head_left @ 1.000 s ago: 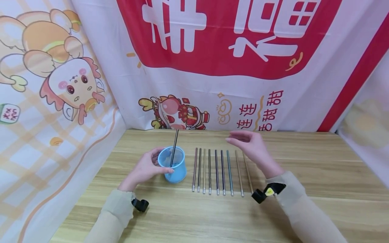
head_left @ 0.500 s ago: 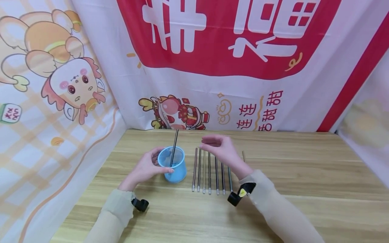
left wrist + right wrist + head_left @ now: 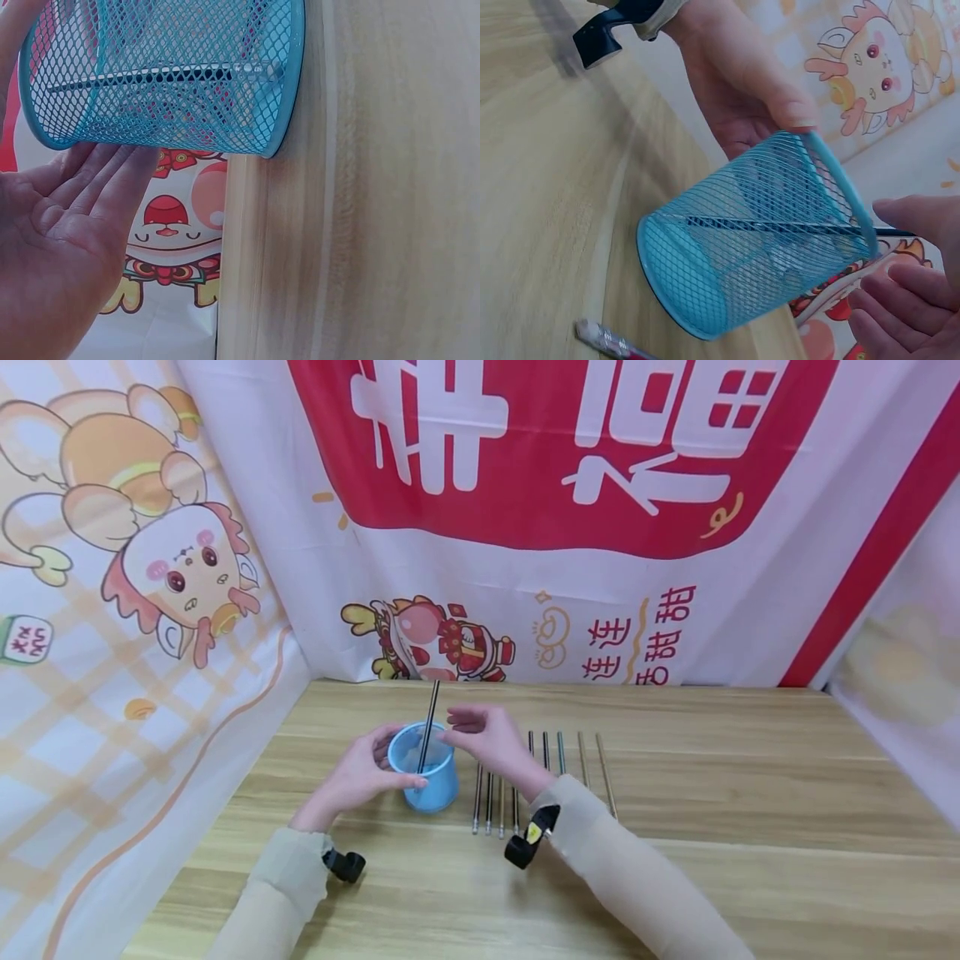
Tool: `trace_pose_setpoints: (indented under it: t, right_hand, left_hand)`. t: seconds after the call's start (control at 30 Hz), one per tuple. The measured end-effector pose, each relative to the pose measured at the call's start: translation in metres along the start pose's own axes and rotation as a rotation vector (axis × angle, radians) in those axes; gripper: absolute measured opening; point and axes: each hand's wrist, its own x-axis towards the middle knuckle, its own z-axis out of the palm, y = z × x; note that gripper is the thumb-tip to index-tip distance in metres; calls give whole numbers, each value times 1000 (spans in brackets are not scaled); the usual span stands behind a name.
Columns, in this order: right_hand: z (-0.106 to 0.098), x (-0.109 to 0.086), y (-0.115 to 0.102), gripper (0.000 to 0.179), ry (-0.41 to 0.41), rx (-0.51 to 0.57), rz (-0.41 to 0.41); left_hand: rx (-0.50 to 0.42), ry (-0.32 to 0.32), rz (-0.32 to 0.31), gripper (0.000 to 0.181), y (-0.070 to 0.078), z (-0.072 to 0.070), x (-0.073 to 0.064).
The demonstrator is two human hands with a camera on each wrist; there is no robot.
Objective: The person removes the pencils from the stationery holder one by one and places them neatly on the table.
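In the head view my left hand holds a light blue mesh pencil cup, thumb across the near side and fingers behind it. One dark striped pencil leans inside, its eraser end down near the base, as the left wrist view shows through the mesh. Beside the cup's rim is my right hand, fingers loosely bent and thumb extended close to that pencil; no grip on it shows. Several pencils, including a teal pencil, lie side by side to the right, some partly hidden beneath the right arm.
Everything stands on a wooden table. A printed cloth hangs along the back edge, and another patterned cloth closes off the left side. A tan pencil lies slightly slanted at the row's right end.
My right hand has moved left across the row of pencils, from above its right end to the cup's rim. The left hand, the cup and the pencil in it have stayed put.
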Motion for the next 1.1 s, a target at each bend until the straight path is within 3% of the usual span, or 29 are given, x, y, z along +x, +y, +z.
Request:
trace_pose_setpoints:
  t: [0.53,1.1]
  right_hand:
    - [27,20,7,31,108,24,44]
    - [28,19,1,19,143,101,59]
  left_hand:
    - [-5,3,13,83,-3,-1,0]
    - [4,4,-4,87,-3,-1,0]
